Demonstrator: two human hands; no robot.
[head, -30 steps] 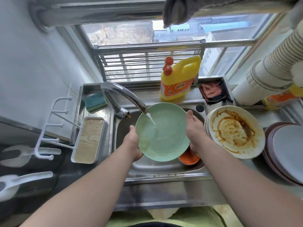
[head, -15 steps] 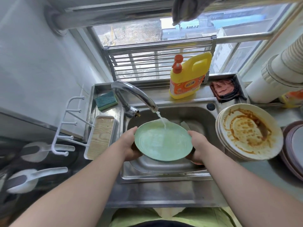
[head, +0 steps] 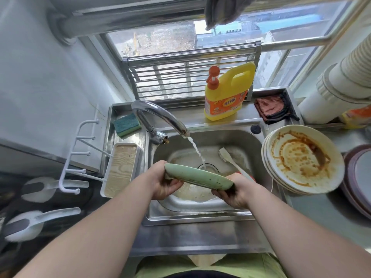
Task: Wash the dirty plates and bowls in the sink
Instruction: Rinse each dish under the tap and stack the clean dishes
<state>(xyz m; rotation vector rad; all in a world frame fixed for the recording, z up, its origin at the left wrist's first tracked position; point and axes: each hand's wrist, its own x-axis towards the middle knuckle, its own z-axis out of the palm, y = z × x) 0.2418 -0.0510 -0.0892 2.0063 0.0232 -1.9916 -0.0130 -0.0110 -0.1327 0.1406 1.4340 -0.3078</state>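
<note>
Right now I hold the green plate (head: 198,177) by its two ends over the sink (head: 200,215), tipped so that its speckled underside faces me and its top faces away. My left hand (head: 160,182) grips the left rim, fingers curled under the plate, thumb up at the edge. My right hand (head: 233,192) grips the lower right rim, fingers wrapped beneath it. Just beyond my grip, water (head: 195,149) runs from the faucet (head: 160,117) past the plate's far edge into the drain (head: 207,168). Beyond my right hand a white brush (head: 230,158) lies in the basin. To the right of my grip, on the counter, a stack of dirty plates (head: 301,159) smeared with brown sauce sits well apart. Farther back stand a yellow detergent bottle (head: 226,95) and, toward the left, a sponge (head: 126,124).
</note>
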